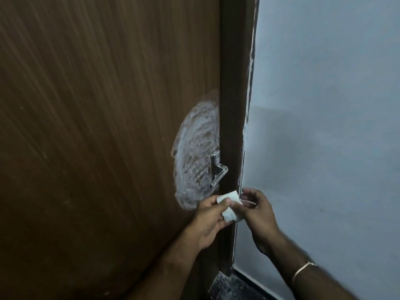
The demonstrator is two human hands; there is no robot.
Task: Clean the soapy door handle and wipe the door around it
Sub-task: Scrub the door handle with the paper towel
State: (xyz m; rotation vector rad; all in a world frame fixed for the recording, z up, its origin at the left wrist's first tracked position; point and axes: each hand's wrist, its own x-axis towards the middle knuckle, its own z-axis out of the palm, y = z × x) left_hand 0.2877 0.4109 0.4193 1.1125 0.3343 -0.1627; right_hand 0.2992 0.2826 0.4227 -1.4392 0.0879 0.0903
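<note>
A folded white paper tissue (79,205) is pinched between the left hand (207,221), thumb closed on top, and the fingertips of the right hand (258,215), just below the metal door handle (217,172). White swirled soap lather (194,152) covers the brown wooden door (97,126) around it.

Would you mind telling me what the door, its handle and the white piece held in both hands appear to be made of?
The door looks like brown wood or wood-grain laminate with a matte finish, showing fine straight grain lines. The handle seems to be polished metal or possibly clear plastic; it glints at its edges under the foam. The white piece looks like soft tissue or thin cloth, folded and creased; which one is unclear.
</note>
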